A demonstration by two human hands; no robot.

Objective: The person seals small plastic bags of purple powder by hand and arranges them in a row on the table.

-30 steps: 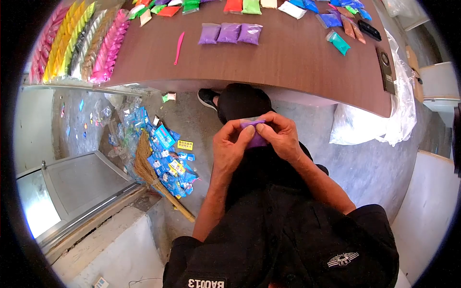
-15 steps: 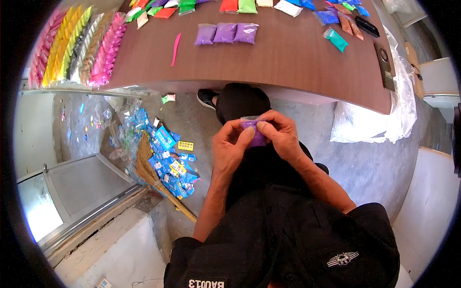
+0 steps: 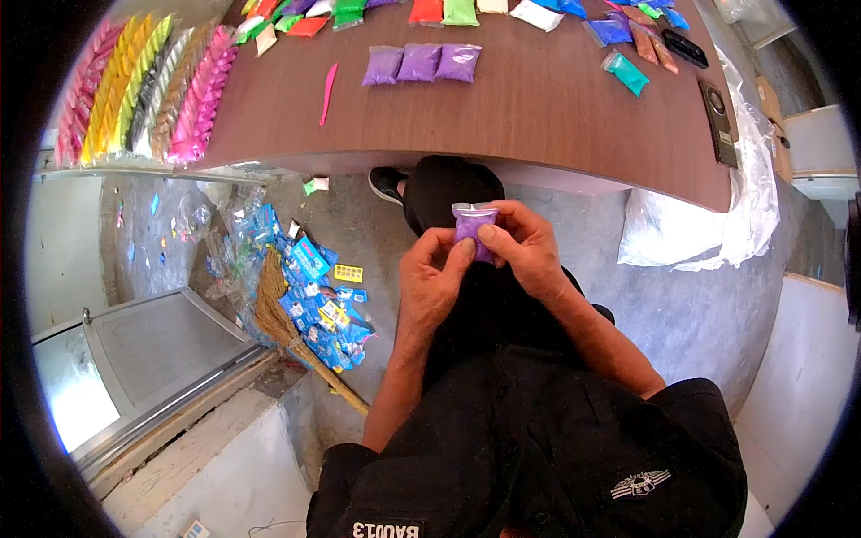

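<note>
A small clear bag of purple material [image 3: 473, 224] is held upright above my lap, its clear top edge showing. My left hand [image 3: 433, 273] pinches its lower left side between thumb and fingers. On the right side, my right hand [image 3: 529, 251] grips the bag with its thumb in front and fingers behind. Three similar purple bags [image 3: 420, 63] lie side by side on the brown table [image 3: 520, 117] beyond my knees. To their left is a thin pink stick [image 3: 329, 93].
Rows of coloured packets [image 3: 152, 90] lie at the table's left end, more bags [image 3: 460, 11] along its far side. A dark device [image 3: 717, 121] sits near the right edge. A broom [image 3: 291, 327] and blue wrappers [image 3: 327, 309] are on the floor at left.
The purple bag shows more of its upper part above my thumbs, and its top is a little higher. My left hand has shifted slightly down.
</note>
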